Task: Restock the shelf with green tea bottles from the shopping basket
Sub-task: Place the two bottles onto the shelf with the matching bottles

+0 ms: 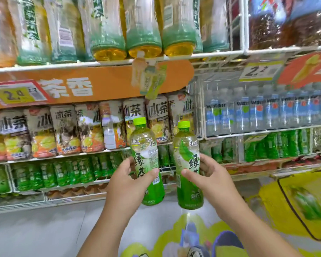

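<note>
Green-capped tea bottles, one per hand; left hand (127, 179) grips the left green tea bottle (146, 160), right hand (209, 176) grips the right green tea bottle (188, 164), both upright before the shelf gap (165, 168); yellow shopping basket (308, 184) sits right; looks like mid-carry, next they'd need sliding into that gap.

The white wire shelf (119, 62) has many rows. Big yellow tea bottles (145, 32) stand on top, iced tea bottles (65, 130) and water bottles (267, 112) below, then green bottles (50, 173). A yellow basket (304, 197) sits on the floor (35, 229).
</note>
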{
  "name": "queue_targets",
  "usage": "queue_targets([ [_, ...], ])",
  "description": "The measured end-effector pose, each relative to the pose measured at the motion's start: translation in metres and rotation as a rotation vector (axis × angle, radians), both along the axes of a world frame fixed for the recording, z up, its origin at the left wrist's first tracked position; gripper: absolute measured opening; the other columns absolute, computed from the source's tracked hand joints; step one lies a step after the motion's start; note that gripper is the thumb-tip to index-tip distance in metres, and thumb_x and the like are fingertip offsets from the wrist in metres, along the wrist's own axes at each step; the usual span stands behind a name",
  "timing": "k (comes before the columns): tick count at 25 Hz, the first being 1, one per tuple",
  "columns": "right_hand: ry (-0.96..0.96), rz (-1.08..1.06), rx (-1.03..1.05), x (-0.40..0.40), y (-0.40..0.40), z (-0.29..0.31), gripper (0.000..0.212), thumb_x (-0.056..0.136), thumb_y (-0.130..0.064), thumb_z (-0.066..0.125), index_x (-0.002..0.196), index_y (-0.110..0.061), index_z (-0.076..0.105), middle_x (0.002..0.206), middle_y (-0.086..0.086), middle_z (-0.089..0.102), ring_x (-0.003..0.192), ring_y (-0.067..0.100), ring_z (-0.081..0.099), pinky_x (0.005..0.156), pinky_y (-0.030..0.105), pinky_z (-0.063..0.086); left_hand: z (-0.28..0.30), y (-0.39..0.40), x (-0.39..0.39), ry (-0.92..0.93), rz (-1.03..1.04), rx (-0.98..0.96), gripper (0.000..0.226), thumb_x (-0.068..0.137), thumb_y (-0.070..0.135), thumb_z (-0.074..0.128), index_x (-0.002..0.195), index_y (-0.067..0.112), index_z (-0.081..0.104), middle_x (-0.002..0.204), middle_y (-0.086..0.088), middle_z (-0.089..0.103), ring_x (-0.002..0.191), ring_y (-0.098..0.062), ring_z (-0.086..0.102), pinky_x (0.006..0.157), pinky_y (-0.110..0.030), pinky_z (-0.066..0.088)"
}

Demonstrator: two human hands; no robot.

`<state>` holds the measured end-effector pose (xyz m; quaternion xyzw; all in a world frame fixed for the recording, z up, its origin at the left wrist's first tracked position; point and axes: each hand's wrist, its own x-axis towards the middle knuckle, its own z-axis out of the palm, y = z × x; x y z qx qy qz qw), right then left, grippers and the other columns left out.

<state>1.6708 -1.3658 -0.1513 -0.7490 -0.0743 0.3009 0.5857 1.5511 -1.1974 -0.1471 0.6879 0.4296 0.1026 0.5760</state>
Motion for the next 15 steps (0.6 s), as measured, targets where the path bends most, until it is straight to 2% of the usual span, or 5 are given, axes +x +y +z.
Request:
queue_targets([
  [2, 0.027, -0.029, -0.006, 0.002, 0.005, -0.026, 0.072, 0.076, -0.021, 0.088, 0.141, -0.020, 0.058, 0.135, -0.004, 0.067, 0.126, 0.005, 0.059, 0.111, 0.042, 0.047, -0.032, 0.005, 0.003, -0.002, -0.022, -0.041, 0.044, 0.077, 0.032, 0.086, 0.111, 0.035, 0.058, 0.106, 0.026, 0.062, 0.096, 0.015, 0.056, 0.086, -0.021, 0.044],
  [5, 0.057, -0.055, -0.033, -0.001, 0.009, -0.068, 0.055, 0.080, -0.013, 0.085, 0.129, -0.024, 0.062, 0.123, -0.015, 0.068, 0.107, -0.010, 0.063, 0.101, 0.022, 0.050, -0.080, 0.003, 0.001, 0.023, -0.039, -0.121, 0.071, 0.072, 0.040, 0.088, 0.134, 0.026, 0.057, 0.129, 0.014, 0.065, 0.113, 0.002, 0.061, 0.072, -0.012, 0.051],
  [6, 0.067, -0.063, -0.044, -0.002, 0.009, -0.082, 0.047, 0.080, -0.010, 0.085, 0.120, -0.027, 0.064, 0.117, -0.019, 0.070, 0.101, -0.010, 0.064, 0.094, 0.017, 0.050, -0.099, 0.002, -0.001, 0.028, -0.039, -0.146, 0.068, 0.074, 0.036, 0.088, 0.134, 0.025, 0.058, 0.129, 0.013, 0.067, 0.112, 0.003, 0.063, 0.063, -0.007, 0.050],
  [10, 0.103, -0.100, -0.020, -0.009, 0.010, -0.151, 0.042, 0.079, 0.006, 0.080, 0.101, -0.028, 0.069, 0.087, -0.022, 0.078, 0.082, -0.009, 0.070, 0.068, 0.006, 0.050, -0.168, -0.002, -0.001, 0.057, -0.046, -0.214, 0.045, 0.076, 0.008, 0.086, 0.111, 0.029, 0.067, 0.100, 0.015, 0.076, 0.080, 0.014, 0.068, 0.054, -0.004, 0.047],
  [15, 0.144, -0.143, -0.006, 0.001, 0.024, -0.231, 0.045, 0.076, 0.006, 0.083, 0.103, -0.027, 0.071, 0.093, -0.013, 0.080, 0.087, -0.002, 0.074, 0.069, 0.010, 0.053, -0.249, 0.006, 0.027, 0.052, 0.011, -0.260, 0.043, 0.076, 0.008, 0.086, 0.106, 0.030, 0.065, 0.080, 0.028, 0.074, 0.071, 0.016, 0.067, 0.050, -0.004, 0.045],
])
